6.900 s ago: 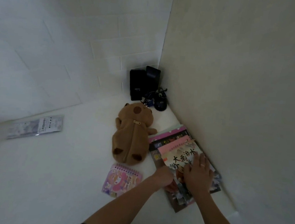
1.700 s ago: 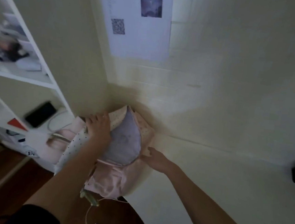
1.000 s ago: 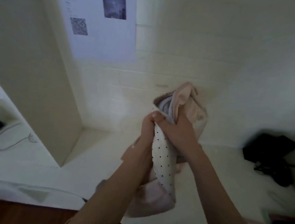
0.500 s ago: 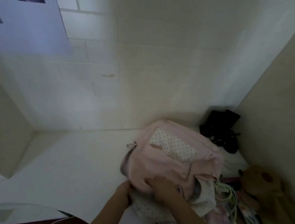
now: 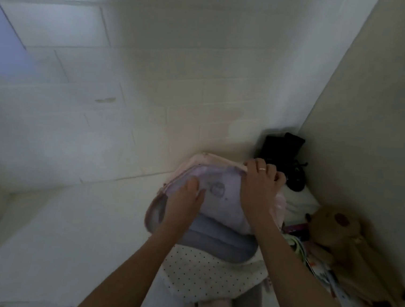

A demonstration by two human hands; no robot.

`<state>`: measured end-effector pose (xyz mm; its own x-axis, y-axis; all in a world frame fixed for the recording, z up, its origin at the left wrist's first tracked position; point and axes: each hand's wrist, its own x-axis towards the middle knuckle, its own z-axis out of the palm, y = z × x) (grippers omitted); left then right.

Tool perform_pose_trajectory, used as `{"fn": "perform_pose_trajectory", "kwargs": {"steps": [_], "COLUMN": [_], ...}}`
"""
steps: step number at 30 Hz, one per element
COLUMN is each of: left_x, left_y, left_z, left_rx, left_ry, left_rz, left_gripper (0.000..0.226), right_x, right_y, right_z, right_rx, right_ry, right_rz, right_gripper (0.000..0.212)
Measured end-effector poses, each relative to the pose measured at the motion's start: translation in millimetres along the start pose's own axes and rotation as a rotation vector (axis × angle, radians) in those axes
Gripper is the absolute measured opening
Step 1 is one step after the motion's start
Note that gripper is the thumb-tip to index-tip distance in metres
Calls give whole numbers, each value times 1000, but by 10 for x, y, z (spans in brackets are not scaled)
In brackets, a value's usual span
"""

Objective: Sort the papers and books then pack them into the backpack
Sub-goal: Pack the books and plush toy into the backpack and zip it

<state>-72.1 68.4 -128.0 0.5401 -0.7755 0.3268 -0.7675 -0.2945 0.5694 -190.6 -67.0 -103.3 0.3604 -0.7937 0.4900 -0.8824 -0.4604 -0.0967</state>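
Note:
A pink backpack (image 5: pixel 213 271) with a white dotted panel lies on the white desk, its main compartment open and the pale lilac lining (image 5: pixel 219 199) showing. My right hand (image 5: pixel 260 183) grips the far rim of the opening and holds it up. My left hand (image 5: pixel 186 201) rests flat inside the opening, fingers straight against the lining. The books and papers (image 5: pixel 323 269) lie in a blurred pile to the right of the backpack, partly under the brown plush toy.
A brown plush toy (image 5: pixel 343 241) lies at the right against the side wall. Black devices with cables (image 5: pixel 286 158) stand in the back corner. The white desk (image 5: pixel 67 227) stretches to the left. Tiled wall behind, beige panel on the right.
The backpack was carried from the left corner and laid down beside the plush toy. Since half a second ago both hands have moved up from its front to the opening and spread it.

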Motion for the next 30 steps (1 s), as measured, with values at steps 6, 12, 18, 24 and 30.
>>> {"fn": "perform_pose_trajectory", "kwargs": {"steps": [6, 12, 18, 24, 30], "left_x": [6, 472, 670, 765, 485], "left_y": [-168, -443, -414, -363, 249], "left_z": [659, 867, 1165, 1273, 1176], "left_rx": [440, 545, 500, 515, 207], "left_ry": [-565, -650, -977, -1039, -606], "left_rz": [452, 393, 219, 184, 313], "left_gripper": [80, 111, 111, 113, 46], "right_x": [-269, -782, -629, -441, -339], "right_y": [-214, 360, 424, 436, 1295], "right_z": [208, 835, 995, 931, 223], "right_rx": [32, 79, 90, 329, 508], "right_ry": [-430, -586, -755, -897, -92], "right_rz": [243, -212, -116, 56, 595], "right_gripper": [27, 71, 103, 59, 16]}}
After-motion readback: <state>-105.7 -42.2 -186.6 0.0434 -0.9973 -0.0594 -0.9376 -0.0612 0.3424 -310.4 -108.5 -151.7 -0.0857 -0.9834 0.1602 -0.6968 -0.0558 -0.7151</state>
